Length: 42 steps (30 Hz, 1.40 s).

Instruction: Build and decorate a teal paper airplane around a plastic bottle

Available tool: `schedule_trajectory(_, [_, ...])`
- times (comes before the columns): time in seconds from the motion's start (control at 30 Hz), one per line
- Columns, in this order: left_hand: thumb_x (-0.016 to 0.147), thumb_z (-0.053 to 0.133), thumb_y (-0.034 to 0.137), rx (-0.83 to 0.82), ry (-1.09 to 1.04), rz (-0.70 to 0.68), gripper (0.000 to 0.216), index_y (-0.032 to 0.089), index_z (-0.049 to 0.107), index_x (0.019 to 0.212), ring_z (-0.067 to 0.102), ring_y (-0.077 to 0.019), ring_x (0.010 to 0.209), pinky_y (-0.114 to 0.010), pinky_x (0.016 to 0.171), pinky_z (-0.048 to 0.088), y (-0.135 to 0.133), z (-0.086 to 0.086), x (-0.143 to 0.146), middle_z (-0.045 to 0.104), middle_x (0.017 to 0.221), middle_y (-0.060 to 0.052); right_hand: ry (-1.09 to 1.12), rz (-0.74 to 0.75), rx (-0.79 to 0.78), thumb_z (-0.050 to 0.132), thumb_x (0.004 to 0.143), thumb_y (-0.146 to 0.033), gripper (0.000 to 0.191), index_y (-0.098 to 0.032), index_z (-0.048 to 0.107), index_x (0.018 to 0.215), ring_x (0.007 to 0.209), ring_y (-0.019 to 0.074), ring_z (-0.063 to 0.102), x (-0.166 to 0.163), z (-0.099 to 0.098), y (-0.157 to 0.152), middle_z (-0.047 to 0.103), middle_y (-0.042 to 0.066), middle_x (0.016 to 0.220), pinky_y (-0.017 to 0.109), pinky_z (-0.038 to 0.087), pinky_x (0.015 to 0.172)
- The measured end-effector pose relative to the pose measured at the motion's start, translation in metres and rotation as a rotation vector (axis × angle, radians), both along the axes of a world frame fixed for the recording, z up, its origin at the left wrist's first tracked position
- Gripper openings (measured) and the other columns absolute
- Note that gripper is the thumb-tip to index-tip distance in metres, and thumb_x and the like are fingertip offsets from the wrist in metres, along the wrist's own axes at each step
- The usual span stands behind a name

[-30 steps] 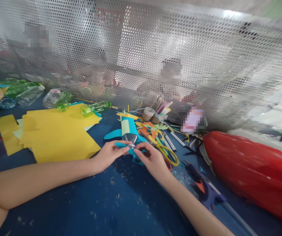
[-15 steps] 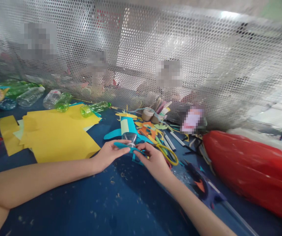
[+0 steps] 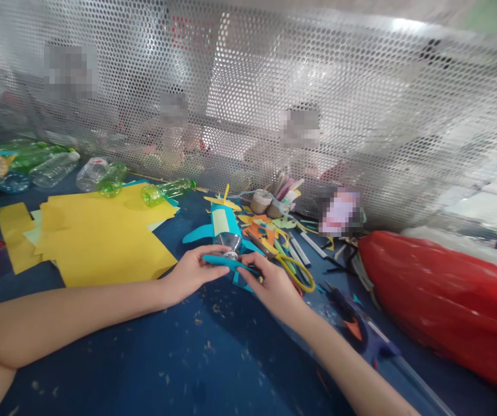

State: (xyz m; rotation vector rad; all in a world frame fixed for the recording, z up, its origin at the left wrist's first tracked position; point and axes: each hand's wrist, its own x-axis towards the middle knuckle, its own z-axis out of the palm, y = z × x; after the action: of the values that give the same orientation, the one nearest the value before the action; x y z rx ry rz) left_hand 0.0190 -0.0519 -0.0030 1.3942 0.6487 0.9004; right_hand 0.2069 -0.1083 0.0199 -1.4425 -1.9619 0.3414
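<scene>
A plastic bottle model plane (image 3: 221, 222) lies on the blue table, wrapped in blue and pale paper with blue wings and a yellow tail piece. Its clear neck (image 3: 230, 241) points toward me. Across the neck end runs a blue paper propeller (image 3: 232, 262). My left hand (image 3: 194, 267) pinches the propeller's left part between thumb and fingers. On the other side, my right hand (image 3: 266, 280) is closed on its right blade. The fingers partly hide where propeller and neck meet.
Yellow paper sheets (image 3: 101, 237) lie at left, with a green bottle (image 3: 168, 192) and other bottles behind. Yellow-handled scissors (image 3: 296, 271), markers (image 3: 300, 248) and a glue gun (image 3: 361, 329) lie at right, near a red plastic bag (image 3: 439, 294). A perforated metal screen (image 3: 240, 75) stands behind.
The blue propeller has turned slightly between my fingers, and the plane's yellow tail piece has tilted a little to the right. Both hands keep their hold.
</scene>
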Motion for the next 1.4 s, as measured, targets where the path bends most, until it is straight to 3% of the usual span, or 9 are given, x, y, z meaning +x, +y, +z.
schedule_trajectory(0.43, [0.074, 0.071, 0.028, 0.027, 0.031, 0.047, 0.032, 0.021, 0.067, 0.105, 0.064, -0.0220, 0.100, -0.040, 0.095, 0.046, -0.001, 0.001, 0.000, 0.070, 0.109, -0.004, 0.098, -0.015, -0.044, 0.054, 0.087, -0.031, 0.011, -0.023, 0.051, 0.080, 0.069, 0.0151, 0.061, -0.002, -0.001, 0.000, 0.066, 0.001, 0.081, 0.025, 0.048, 0.064])
schedule_trajectory(0.63, [0.074, 0.070, 0.025, 0.018, 0.015, 0.040, 0.030, 0.020, 0.066, 0.104, 0.064, -0.0209, 0.100, -0.038, 0.093, 0.047, -0.001, 0.003, 0.000, 0.070, 0.107, -0.004, 0.191, -0.096, -0.014, 0.061, 0.082, -0.037, 0.017, -0.022, 0.052, 0.083, 0.073, 0.0170, 0.064, -0.009, -0.006, 0.003, 0.066, 0.001, 0.080, 0.026, 0.049, 0.065])
schedule_trajectory(0.87, [0.075, 0.069, 0.029, 0.186, 0.092, 0.056, 0.025, 0.021, 0.064, 0.099, 0.061, -0.0198, 0.099, -0.032, 0.085, 0.050, -0.001, 0.001, -0.001, 0.067, 0.102, -0.003, 0.149, -0.105, 0.046, 0.061, 0.082, -0.036, 0.016, -0.022, 0.053, 0.080, 0.069, 0.0164, 0.064, -0.014, -0.008, 0.004, 0.067, 0.001, 0.077, 0.026, 0.051, 0.066])
schedule_trajectory(1.2, [0.079, 0.066, 0.030, 0.180, 0.106, 0.042, 0.023, 0.020, 0.064, 0.100, 0.061, -0.0200, 0.099, -0.031, 0.082, 0.051, -0.004, 0.005, 0.000, 0.067, 0.103, -0.005, 0.101, -0.102, 0.065, 0.053, 0.087, -0.041, 0.022, -0.023, 0.054, 0.074, 0.058, 0.0151, 0.060, -0.013, -0.006, 0.001, 0.065, 0.000, 0.068, 0.024, 0.048, 0.055])
schedule_trajectory(1.4, [0.079, 0.066, 0.031, 0.167, 0.095, 0.040, 0.023, 0.019, 0.064, 0.099, 0.062, -0.0204, 0.098, -0.033, 0.085, 0.049, -0.005, 0.007, 0.000, 0.067, 0.103, -0.005, 0.080, -0.088, 0.068, 0.054, 0.087, -0.039, 0.019, -0.023, 0.056, 0.076, 0.061, 0.0157, 0.061, -0.013, -0.005, 0.000, 0.066, 0.000, 0.072, 0.025, 0.050, 0.059])
